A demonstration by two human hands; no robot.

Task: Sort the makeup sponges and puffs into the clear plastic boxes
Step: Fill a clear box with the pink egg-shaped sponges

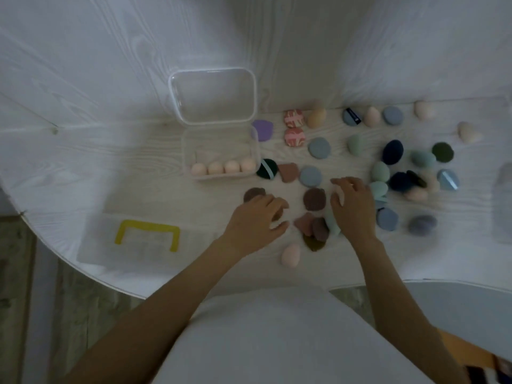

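A clear plastic box [191, 145] stands open at the table's middle, its lid [212, 95] tipped back against the wall. A row of several pink egg sponges [223, 167] lies inside it. My left hand [256, 220] hovers low over the table, fingers curled around a brown puff [277, 215]. My right hand [353, 206] is spread, palm down, over a pale teal sponge [332, 224]. Between the hands lie a brown shell-shaped puff [314, 199] and a small pile of brown and olive puffs [313, 231]. A loose pink egg sponge [290, 254] rests nearer me.
Many sponges and puffs in blue, teal, navy, green, beige and pink [294, 118] are scattered right of the box, up to the wall. A flat clear case with a yellow handle [146, 235] lies at the front left. The table's curved edge [83, 275] runs close below it.
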